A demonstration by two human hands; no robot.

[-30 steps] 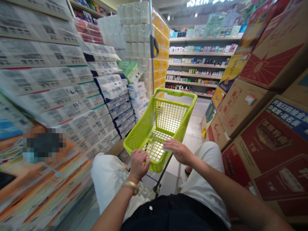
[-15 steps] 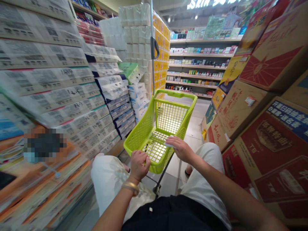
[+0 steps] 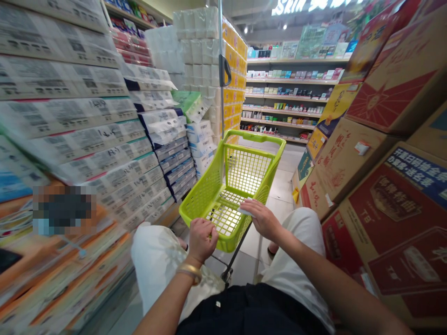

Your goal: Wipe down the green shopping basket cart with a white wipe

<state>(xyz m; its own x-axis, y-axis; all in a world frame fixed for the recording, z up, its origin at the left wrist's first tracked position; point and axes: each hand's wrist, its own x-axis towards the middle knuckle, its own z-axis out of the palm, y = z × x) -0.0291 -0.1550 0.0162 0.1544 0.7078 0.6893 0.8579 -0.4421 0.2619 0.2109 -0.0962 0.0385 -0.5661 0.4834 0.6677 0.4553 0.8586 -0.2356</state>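
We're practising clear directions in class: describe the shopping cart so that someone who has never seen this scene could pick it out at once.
Find the aisle between wrapped packs on the left and stacked cartons on the right. There, by the person's knees, the left hand rests on the shopping cart. Lime green and latticed, it stands apart from the boxy packs and cartons.

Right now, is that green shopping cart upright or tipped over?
Upright: the green cart has its basket opening facing up, its grid bottom visible inside, and its frame reaching down toward the floor.
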